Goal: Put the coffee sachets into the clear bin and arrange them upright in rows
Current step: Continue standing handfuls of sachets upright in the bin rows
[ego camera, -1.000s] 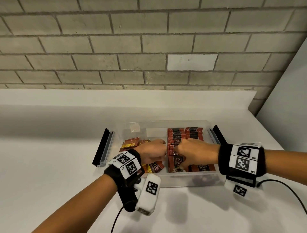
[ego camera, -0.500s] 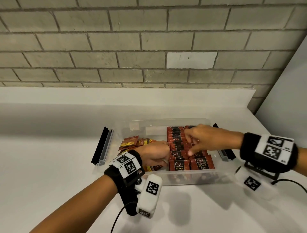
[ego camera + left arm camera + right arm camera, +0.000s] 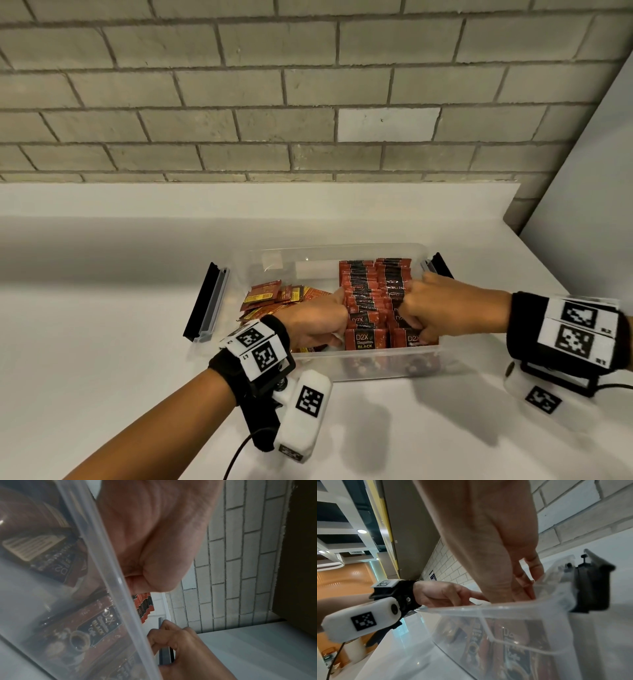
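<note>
The clear bin [image 3: 342, 368] stands on the white counter. Two rows of upright coffee sachets [image 3: 359, 287] fill its right half, and loose sachets [image 3: 274, 298] lie flat in its left half. My left hand [image 3: 318, 322] is inside the bin, its fingers laid against the left side of the left row. My right hand [image 3: 428, 308] is over the right row, fingers curled down among the sachets and gripping them. In the right wrist view the right-hand fingers [image 3: 522, 588] reach below the bin rim [image 3: 488, 607]. The left wrist view shows "D2X Black" sachets [image 3: 96, 626] through the bin wall.
Black latches hang open at the bin's left end [image 3: 205, 301] and right end [image 3: 440, 265]. A brick wall [image 3: 308, 102] with a white ledge runs behind the counter. A grey panel [image 3: 589, 205] closes off the right side. Cables trail from both wrist cameras.
My right hand went from the front of the rows to the back, then came down onto the middle of the right row. The left hand stayed beside the left row.
</note>
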Demonstrator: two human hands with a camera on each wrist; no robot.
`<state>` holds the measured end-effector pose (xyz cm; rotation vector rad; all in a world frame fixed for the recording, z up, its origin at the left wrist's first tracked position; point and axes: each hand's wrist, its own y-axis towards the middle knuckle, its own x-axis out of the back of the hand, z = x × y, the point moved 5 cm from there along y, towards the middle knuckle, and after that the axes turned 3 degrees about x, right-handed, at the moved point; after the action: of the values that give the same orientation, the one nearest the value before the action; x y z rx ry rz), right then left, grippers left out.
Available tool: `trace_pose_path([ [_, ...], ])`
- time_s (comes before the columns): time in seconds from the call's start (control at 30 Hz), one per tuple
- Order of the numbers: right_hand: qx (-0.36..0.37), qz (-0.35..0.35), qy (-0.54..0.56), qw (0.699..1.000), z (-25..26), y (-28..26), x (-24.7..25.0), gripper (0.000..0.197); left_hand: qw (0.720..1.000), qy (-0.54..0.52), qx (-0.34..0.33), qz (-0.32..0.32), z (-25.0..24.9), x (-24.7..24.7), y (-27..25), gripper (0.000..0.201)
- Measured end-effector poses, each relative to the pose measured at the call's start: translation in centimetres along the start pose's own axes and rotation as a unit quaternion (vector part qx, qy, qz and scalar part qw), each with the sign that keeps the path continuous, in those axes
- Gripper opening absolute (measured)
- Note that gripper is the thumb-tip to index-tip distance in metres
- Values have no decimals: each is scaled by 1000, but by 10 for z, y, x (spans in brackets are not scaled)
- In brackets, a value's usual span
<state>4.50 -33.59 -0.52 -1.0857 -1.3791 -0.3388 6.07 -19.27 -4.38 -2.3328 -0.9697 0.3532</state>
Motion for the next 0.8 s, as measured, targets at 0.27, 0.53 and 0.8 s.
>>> trace_pose_path([
  [0.27,5,-13,-12,1000,2,3,-8,18,1000,-11,-8,-5,-3,-1,-6,88],
  [0.53,-31,-5,-89,996,-3,18,-15,17,999,-16,-16,-28,-2,0,-7,79],
  [0.8,-20,-53,17,998,-18,12,-7,44,999,-11,16,-30,7,5,3,54],
])
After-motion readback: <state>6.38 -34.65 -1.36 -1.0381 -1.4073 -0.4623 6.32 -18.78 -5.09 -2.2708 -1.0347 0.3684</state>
